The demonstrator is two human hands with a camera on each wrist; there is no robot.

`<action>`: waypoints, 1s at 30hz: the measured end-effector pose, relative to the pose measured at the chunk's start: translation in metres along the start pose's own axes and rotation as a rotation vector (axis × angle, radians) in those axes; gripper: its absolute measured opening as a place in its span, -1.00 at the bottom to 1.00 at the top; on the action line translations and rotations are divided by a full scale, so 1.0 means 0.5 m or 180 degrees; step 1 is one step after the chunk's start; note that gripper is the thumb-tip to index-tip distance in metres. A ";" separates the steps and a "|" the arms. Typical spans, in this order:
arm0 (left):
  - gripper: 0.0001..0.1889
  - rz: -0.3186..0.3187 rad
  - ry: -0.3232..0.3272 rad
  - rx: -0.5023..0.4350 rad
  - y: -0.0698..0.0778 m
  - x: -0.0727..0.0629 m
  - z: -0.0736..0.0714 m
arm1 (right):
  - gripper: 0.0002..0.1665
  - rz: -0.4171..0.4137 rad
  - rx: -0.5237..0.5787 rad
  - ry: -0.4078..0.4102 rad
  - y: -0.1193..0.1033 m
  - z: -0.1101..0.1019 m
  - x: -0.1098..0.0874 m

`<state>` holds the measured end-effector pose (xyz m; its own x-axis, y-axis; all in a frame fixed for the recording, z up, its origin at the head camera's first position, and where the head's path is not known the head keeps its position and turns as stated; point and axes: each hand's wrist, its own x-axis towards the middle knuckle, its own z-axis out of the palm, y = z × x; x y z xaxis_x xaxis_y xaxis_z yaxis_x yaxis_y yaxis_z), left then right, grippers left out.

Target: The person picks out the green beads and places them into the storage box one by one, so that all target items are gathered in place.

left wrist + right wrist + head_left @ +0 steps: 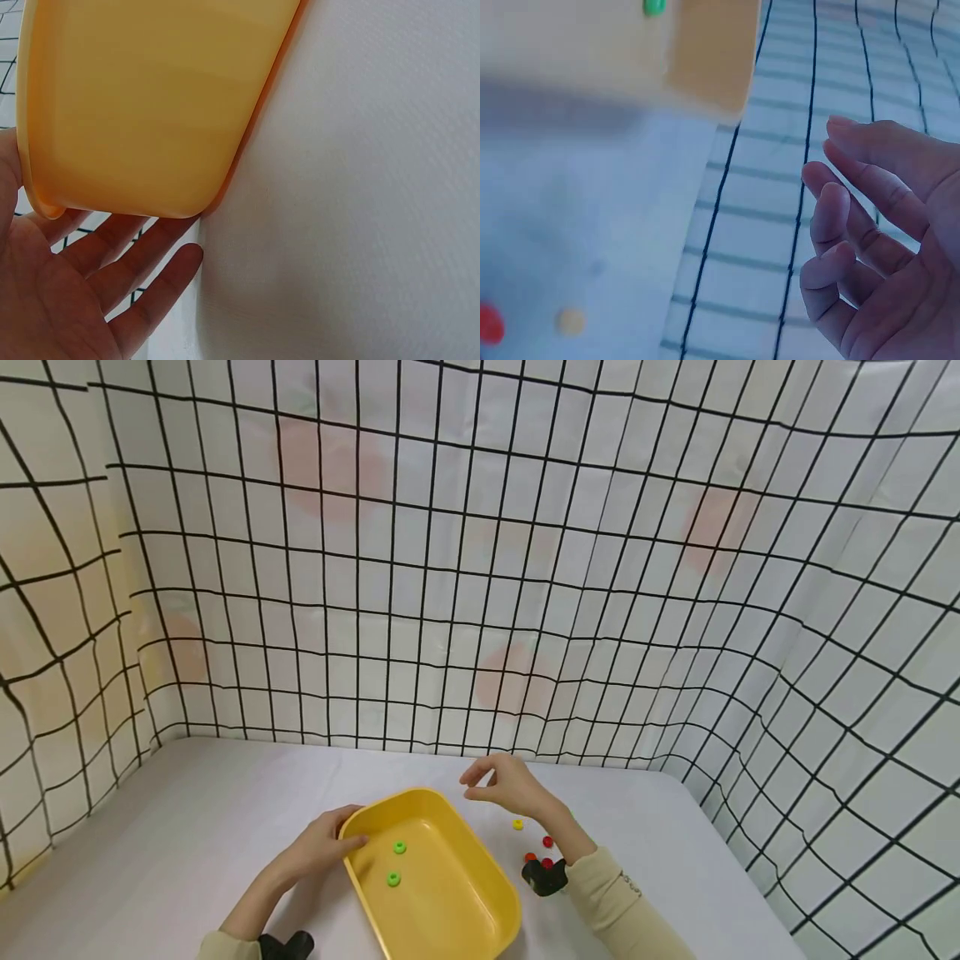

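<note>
A yellow plastic bin (438, 893) stands on the table, with two small green rings (400, 847) on its floor. My left hand (324, 842) holds the bin at its far left corner, thumb over the rim and fingers along the outer wall. In the left wrist view those fingers (124, 259) spread beneath the corner. My right hand (510, 783) is raised beyond the bin's right side with loosely bent fingers; nothing shows in it. Below the right forearm lie a yellow ring (517, 824), red pieces (547, 842) and an orange piece (530, 857), partly hidden by the wrist camera.
A white cloth covers the table (187, 835). White sheets with a black wire grid (420, 568) rise behind the table and on both sides. Black wrist cameras (545, 877) sit at both cuffs.
</note>
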<state>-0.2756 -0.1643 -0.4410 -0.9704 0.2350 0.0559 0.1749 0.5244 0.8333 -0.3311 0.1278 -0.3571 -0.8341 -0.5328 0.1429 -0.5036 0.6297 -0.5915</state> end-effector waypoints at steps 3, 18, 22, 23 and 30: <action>-0.56 -0.0068 0.0009 -0.0009 0.000 0.003 0.000 | -0.88 0.0093 -0.0002 0.0125 0.038 -0.014 -0.007; -0.55 -0.0108 -0.0019 0.0047 -0.005 0.008 0.002 | -0.88 0.1306 -0.0430 0.0815 0.235 -0.038 -0.063; -0.55 -0.0073 -0.0043 0.0045 -0.008 0.008 0.002 | -0.84 0.1475 -0.0490 0.0754 0.257 -0.037 -0.077; -0.55 -0.0060 -0.0049 0.0048 -0.008 0.008 0.002 | -0.84 0.1503 -0.0514 0.0728 0.261 -0.036 -0.080; -0.55 -0.0072 -0.0037 0.0049 -0.006 0.008 0.001 | -0.82 0.1555 -0.0599 0.0653 0.281 -0.023 -0.085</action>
<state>-0.2797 -0.1643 -0.4435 -0.9722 0.2323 0.0307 0.1556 0.5422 0.8257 -0.3689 0.2455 -0.4375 -0.9977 -0.0449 0.0502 -0.0635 0.8757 -0.4786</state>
